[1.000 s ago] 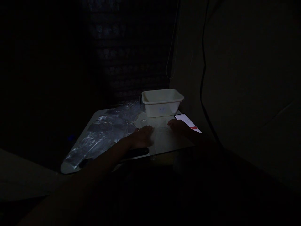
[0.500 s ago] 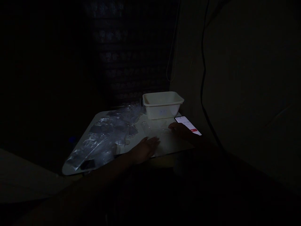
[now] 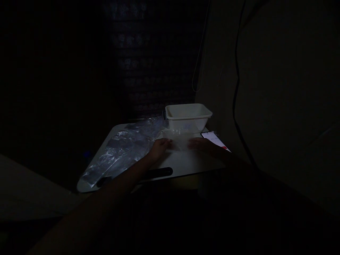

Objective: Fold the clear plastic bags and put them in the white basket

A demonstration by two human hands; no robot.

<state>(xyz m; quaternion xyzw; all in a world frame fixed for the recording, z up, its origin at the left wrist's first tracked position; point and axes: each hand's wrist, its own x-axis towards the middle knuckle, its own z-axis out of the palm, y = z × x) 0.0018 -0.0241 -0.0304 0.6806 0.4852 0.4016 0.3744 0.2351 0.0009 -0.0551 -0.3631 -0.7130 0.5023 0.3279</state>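
Observation:
A clear plastic bag (image 3: 179,141) is stretched between my two hands over the white table (image 3: 191,163). My left hand (image 3: 159,147) is closed on its left side. At its right side, my right hand (image 3: 198,143) has its fingers closed on the plastic; they are dark and a little blurred. More clear plastic bags (image 3: 124,145) lie spread in a pile to the left of my left hand. Just behind the held bag stands a white plastic tub (image 3: 187,124).
A lit phone (image 3: 215,140) lies at the table's right edge, beside my right forearm. A dark slot (image 3: 159,172) runs along the table's front edge. A black cable (image 3: 235,95) hangs down the right wall. The room is very dark.
My left hand has risen from the table's front part and moved away from me to the bag, which is now lifted between both hands. The view has shifted slightly.

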